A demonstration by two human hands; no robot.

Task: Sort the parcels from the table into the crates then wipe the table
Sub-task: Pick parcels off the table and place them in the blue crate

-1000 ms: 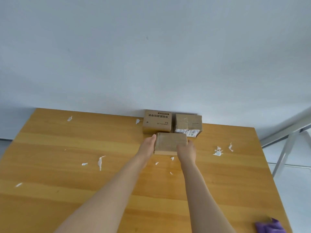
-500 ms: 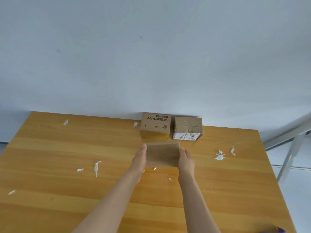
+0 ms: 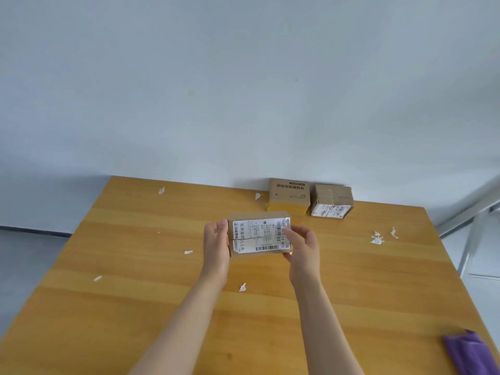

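Observation:
I hold a small cardboard parcel (image 3: 258,235) above the wooden table (image 3: 135,307), its white shipping label turned toward me. My left hand (image 3: 216,246) grips its left end and my right hand (image 3: 303,247) grips its right end, fingers curled over the edges. Two more cardboard parcels stand at the table's far edge against the wall: a printed box (image 3: 289,195) and, to its right, a taped box (image 3: 332,200) with a label on its front. A purple cloth (image 3: 470,353) lies at the table's near right corner. No crates are in view.
Several white paper scraps (image 3: 376,238) lie scattered over the table top. A grey wall rises behind the table. A metal frame leg (image 3: 468,250) stands past the table's right edge.
Both hands lifted the parcel off the table, brought it toward me and turned it so its label side now faces up. The view shifted left.

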